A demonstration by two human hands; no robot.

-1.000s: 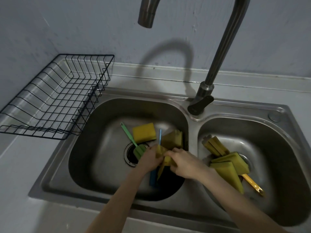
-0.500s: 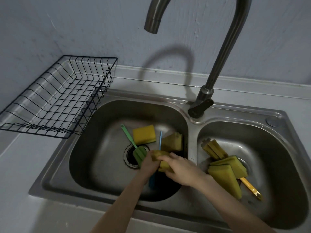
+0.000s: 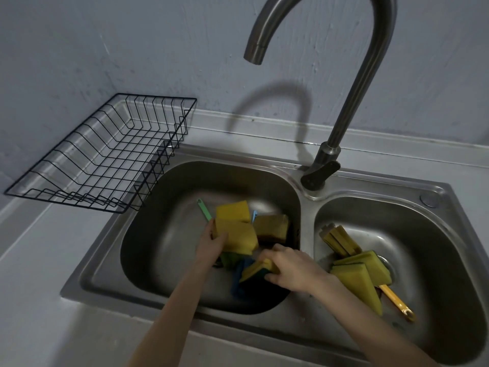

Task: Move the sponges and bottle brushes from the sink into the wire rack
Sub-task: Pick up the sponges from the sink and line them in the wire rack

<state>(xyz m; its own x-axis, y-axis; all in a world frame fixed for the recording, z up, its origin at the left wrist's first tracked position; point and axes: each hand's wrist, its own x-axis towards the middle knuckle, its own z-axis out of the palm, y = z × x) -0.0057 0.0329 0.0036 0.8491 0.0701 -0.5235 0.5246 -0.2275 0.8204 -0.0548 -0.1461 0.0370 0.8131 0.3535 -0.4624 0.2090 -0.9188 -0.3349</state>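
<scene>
We are only beginning: the wire rack (image 3: 105, 157) on the worktop is holding nothing, while our left hand (image 3: 213, 243) is gripping one yellow sponge (image 3: 238, 235) and our right hand (image 3: 292, 268) another sponge (image 3: 258, 268) in the left basin (image 3: 164, 234), with more waiting in the right basin (image 3: 436, 260).

The left hand (image 3: 211, 243) grips a yellow sponge (image 3: 238, 235) raised over the left basin; the right hand (image 3: 293, 268) pinches a second yellow sponge with a dark green underside (image 3: 258, 270). Beyond the left hand lie another yellow sponge (image 3: 232, 210), a browner one (image 3: 271, 227) and a green brush handle (image 3: 204, 209). Right of the right hand, two sponges (image 3: 362, 279) cover a yellow-handled brush (image 3: 397, 303). The black wire rack (image 3: 105, 160) stands far left, tilted.
</scene>
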